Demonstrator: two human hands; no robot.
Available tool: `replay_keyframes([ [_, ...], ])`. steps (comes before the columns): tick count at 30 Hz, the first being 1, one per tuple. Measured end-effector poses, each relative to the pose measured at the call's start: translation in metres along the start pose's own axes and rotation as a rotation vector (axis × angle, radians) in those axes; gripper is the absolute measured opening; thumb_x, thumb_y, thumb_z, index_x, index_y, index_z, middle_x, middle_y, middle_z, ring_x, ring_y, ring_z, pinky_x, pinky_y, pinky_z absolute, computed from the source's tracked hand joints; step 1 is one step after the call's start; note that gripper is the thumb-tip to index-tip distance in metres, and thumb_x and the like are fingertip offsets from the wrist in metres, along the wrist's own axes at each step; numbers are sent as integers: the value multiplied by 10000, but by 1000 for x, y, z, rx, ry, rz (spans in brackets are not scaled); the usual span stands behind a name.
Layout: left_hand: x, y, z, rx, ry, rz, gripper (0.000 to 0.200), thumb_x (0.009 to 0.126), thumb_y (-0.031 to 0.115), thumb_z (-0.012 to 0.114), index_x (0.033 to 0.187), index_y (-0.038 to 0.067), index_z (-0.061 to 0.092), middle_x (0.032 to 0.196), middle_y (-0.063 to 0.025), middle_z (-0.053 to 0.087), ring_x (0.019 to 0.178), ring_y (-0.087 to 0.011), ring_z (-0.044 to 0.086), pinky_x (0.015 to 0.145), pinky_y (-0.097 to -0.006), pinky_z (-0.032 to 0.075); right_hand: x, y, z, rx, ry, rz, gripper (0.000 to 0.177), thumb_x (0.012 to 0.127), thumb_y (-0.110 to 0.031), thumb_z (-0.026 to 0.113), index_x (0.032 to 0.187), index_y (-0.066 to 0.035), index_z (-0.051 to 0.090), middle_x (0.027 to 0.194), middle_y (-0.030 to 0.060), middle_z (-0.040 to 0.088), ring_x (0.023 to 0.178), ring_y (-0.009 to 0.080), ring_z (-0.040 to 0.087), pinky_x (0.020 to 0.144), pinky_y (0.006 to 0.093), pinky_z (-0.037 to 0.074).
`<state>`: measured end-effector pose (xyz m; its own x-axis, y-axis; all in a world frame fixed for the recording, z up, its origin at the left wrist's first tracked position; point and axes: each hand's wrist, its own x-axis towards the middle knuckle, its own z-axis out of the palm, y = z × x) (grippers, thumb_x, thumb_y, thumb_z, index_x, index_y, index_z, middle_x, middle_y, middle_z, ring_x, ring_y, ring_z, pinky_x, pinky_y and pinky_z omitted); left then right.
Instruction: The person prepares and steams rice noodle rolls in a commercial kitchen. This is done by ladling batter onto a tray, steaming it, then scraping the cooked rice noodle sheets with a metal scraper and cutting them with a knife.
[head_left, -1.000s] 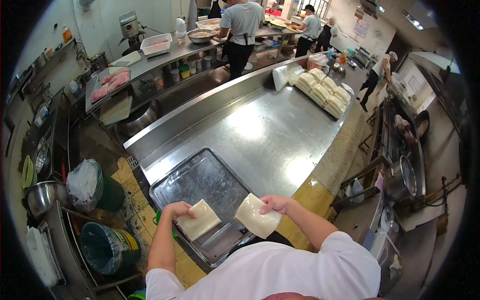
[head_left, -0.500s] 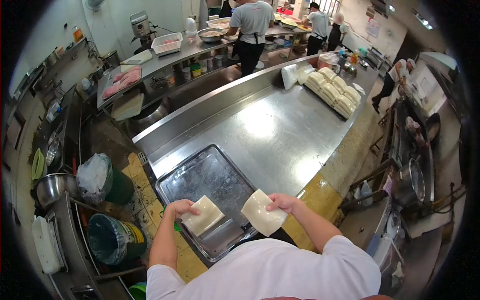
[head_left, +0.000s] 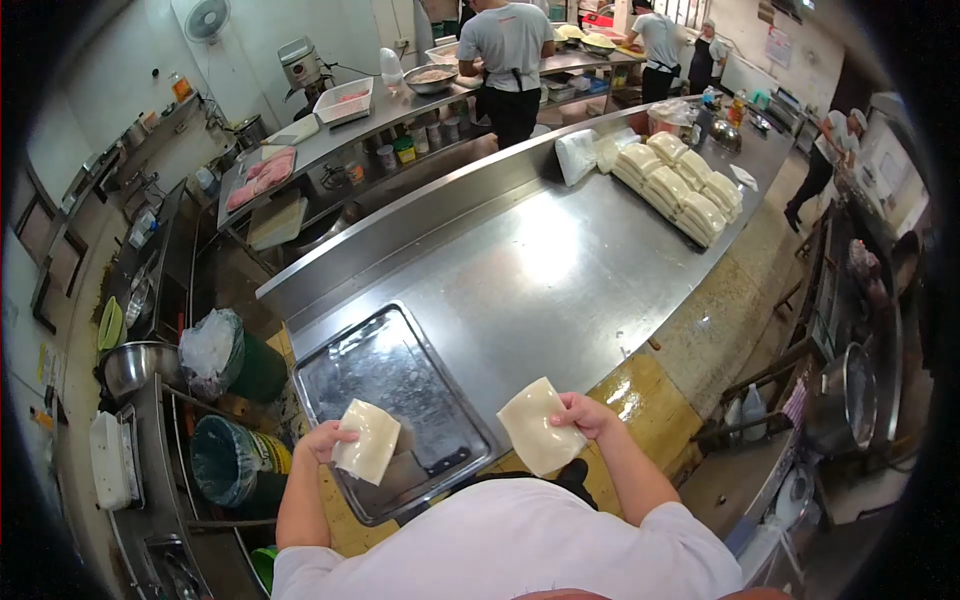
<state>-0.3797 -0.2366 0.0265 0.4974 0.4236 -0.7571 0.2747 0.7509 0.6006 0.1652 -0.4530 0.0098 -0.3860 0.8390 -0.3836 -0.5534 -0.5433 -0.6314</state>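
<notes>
My left hand grips a pale, flat square block, held tilted over the near corner of a steel tray. A second pale block is in my right hand, just past the tray's right edge, above the steel counter. A dark-handled tool lies in the tray between my hands. More pale blocks sit in stacked rows at the far end of the counter.
Two lined bins stand on the floor at my left. A back table carries trays, bowls and a mixer. Several people work at the far counters. Woks and pots sit at the right.
My left hand has drawn its block toward the tray's near left corner and tipped it more upright. The right hand's block stays about level. The view has shifted slightly.
</notes>
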Motion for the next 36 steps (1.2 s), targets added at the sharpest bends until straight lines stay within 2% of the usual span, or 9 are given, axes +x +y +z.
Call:
replay_keyframes([
  [6,13,24,95,-151,101,213,332,899,115,741,1198,-8,665,1128,-130,731,995,-288,733,908,-473,593,-109,-31,-80,33,115,-114,493,810,-36,796,1271,31,635,1163,124,722,1030,233,717,932,402,579],
  [10,63,53,178,-196,15,264,394,915,132,730,1268,-4,617,1198,-133,705,1041,-299,719,924,-489,591,-180,-40,-137,64,208,-193,479,832,-20,774,1284,24,622,1163,128,716,1020,232,717,929,398,581],
  [15,145,93,301,-124,-87,207,424,916,132,732,1293,-4,597,1208,-138,698,1053,-297,714,941,-482,589,-254,-57,-192,118,355,-300,505,827,-24,774,1300,25,601,1170,132,709,1028,244,714,925,406,585],
  [18,192,125,380,-63,-148,174,433,916,121,728,1302,-15,587,1203,-144,697,1056,-287,714,948,-479,587,-285,-64,-223,205,384,-384,503,831,-40,777,1297,28,598,1164,131,710,1026,253,714,919,415,588],
  [20,226,147,427,-11,-277,112,426,917,110,722,1300,-19,585,1206,-144,695,1057,-282,714,946,-479,588,-302,-71,-238,225,421,-425,505,832,-48,780,1295,31,596,1164,133,710,1027,257,715,916,419,589],
  [24,295,201,520,99,-334,75,427,912,87,725,1297,-32,585,1204,-151,695,1071,-280,713,951,-457,588,-332,-95,-279,284,453,-499,505,836,-53,785,1294,39,594,1166,137,709,1031,266,715,917,424,588],
  [30,404,279,641,156,-399,105,344,902,61,730,1223,-27,642,1162,-150,716,1017,-274,731,923,-439,602,-379,-153,-359,318,638,-476,518,830,-63,795,1296,44,595,1179,147,708,1028,270,719,925,431,585],
  [36,497,376,735,213,-502,141,361,913,50,715,1252,-41,630,1173,-147,711,1031,-261,724,933,-419,596,-410,-254,-422,313,649,-373,515,826,-57,795,1292,45,601,1176,145,710,1031,272,719,929,438,585],
])
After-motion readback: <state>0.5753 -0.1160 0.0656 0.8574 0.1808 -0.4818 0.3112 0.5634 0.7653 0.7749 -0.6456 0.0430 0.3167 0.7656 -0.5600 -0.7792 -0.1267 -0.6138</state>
